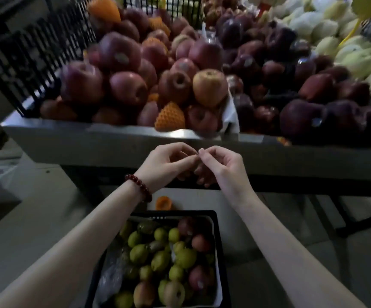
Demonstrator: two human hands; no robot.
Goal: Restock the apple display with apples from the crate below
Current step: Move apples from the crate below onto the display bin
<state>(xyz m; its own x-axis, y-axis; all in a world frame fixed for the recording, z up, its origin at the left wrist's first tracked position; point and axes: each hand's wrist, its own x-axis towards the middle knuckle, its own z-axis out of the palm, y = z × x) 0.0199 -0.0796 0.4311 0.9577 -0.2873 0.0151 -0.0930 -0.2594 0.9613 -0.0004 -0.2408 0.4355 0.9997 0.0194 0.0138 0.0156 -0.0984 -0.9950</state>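
Pinching fingertips together: left hand [169,162] w/ right hand [220,167]; item between unclear. Crate [221,252] cut off at btm.

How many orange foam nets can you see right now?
6, maybe more buried: one at the pile's back top, two mid-pile, one small between apples, one at the front edge, one on the floor behind the crate.

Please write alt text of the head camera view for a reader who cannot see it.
Two bare hands, left hand and right hand, meet fingertip to fingertip, holding no fruit, between a heaped red apple display and a black crate of green and red fruit on the floor below.
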